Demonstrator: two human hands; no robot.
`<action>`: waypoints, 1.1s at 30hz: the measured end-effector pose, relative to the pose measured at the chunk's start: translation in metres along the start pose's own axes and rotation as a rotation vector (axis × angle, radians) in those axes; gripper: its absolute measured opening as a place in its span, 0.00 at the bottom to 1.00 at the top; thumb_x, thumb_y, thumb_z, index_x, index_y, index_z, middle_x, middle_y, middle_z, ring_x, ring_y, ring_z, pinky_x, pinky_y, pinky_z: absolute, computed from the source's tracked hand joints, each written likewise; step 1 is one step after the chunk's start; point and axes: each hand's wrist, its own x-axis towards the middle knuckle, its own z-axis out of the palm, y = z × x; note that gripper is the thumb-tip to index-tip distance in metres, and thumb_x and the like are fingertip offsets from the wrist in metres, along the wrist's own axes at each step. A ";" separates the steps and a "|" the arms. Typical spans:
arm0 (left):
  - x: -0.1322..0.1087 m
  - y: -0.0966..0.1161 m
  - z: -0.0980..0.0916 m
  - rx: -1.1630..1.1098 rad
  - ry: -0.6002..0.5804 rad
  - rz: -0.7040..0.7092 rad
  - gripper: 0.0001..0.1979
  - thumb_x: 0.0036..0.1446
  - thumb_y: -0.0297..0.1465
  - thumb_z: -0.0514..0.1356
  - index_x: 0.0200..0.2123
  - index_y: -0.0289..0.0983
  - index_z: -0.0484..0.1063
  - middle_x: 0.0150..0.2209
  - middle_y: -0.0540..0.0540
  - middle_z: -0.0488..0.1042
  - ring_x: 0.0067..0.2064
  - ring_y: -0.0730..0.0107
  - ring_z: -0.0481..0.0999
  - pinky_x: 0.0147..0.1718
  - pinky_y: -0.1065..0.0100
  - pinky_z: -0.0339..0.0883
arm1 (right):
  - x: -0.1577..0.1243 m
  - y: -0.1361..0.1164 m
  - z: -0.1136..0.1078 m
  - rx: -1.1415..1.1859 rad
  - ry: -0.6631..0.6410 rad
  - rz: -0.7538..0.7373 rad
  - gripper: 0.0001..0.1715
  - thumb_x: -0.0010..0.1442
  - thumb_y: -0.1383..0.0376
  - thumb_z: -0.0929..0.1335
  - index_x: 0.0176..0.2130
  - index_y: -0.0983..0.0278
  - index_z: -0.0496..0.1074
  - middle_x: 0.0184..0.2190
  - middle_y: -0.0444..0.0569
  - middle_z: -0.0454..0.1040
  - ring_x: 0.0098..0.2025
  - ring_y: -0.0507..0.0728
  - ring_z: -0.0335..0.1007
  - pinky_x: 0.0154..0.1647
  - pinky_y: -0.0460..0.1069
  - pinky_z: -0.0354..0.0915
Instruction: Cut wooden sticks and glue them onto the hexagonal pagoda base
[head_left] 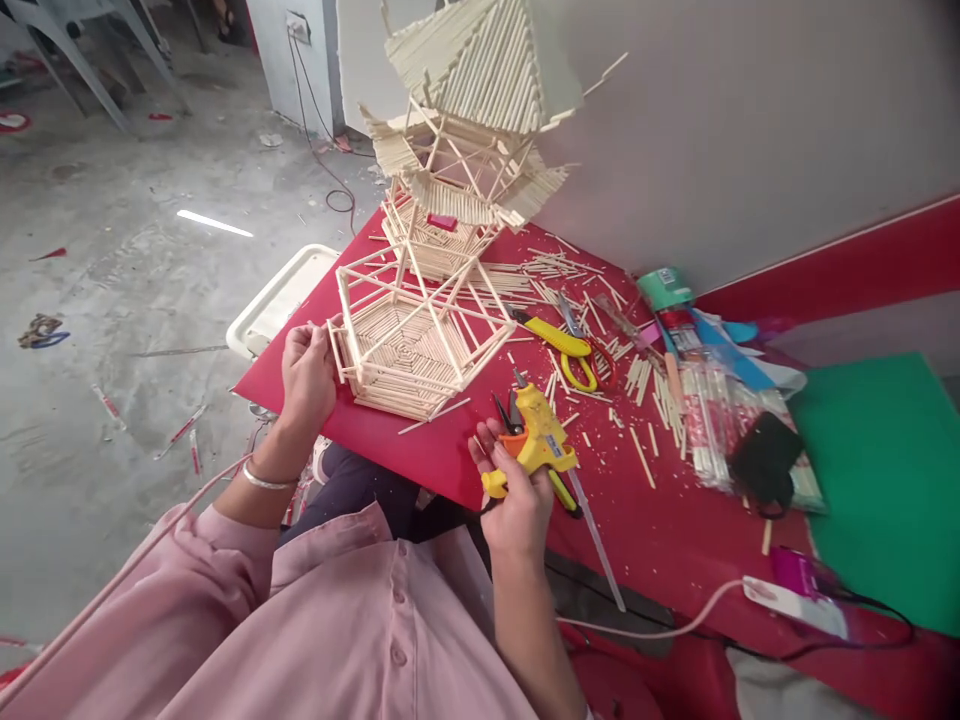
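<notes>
Head view. Stick frame (405, 355) on the red table (622, 525), close to the near edge; whether its base lies quite flat is hard to tell. Left hand (309, 375) at its left corner, fingers pinched together on the outer sticks. Right hand (519, 495) has its fingers curled about the glue gun (538, 430), thumb pressed on the body; nozzle up, pointing away from the wearer, near the frame's right corner but apart from it.

Risks, as I judge them. Thin sticks, small joints: too hard a pinch on the left could crack a stick or pop a bond. A sideways push could rack the frame or walk it off the edge. If the gun is hot, a careless swing could scorch fingers or drip on the wrong joint. The glue stick (596, 540) trails far out of the gun's back and could snag the table edge, jerking the nozzle.

Tower (469, 150) stands just behind the frame; cannot tell if they touch. Shoving the frame back could knock it. Cutter (551, 335) and scissors (581, 365) sit to the right amid loose sticks (664, 410), awkward for a reaching wrist; stray bits could catch in wet glue.
</notes>
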 end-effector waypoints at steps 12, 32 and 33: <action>-0.009 -0.017 0.014 0.057 -0.018 0.012 0.14 0.57 0.34 0.68 0.29 0.40 0.63 0.27 0.54 0.70 0.29 0.74 0.72 0.35 0.71 0.68 | 0.034 -0.002 -0.034 -0.027 0.236 -0.110 0.21 0.42 0.61 0.79 0.38 0.64 0.77 0.42 0.48 0.81 0.47 0.56 0.78 0.44 0.49 0.77; -0.069 0.020 -0.023 0.349 -0.087 -0.019 0.13 0.54 0.38 0.70 0.31 0.38 0.72 0.48 0.45 0.77 0.39 0.73 0.76 0.38 0.72 0.71 | -0.012 -0.009 -0.036 -0.490 -0.352 -0.370 0.15 0.62 0.54 0.71 0.44 0.61 0.77 0.38 0.51 0.80 0.39 0.59 0.79 0.43 0.55 0.76; -0.063 0.018 -0.021 0.260 -0.063 -0.033 0.13 0.54 0.39 0.70 0.31 0.39 0.70 0.48 0.45 0.77 0.43 0.70 0.77 0.41 0.70 0.71 | -0.006 -0.005 -0.030 -0.428 -0.380 -0.351 0.17 0.62 0.53 0.71 0.46 0.60 0.76 0.39 0.51 0.80 0.41 0.60 0.79 0.46 0.56 0.76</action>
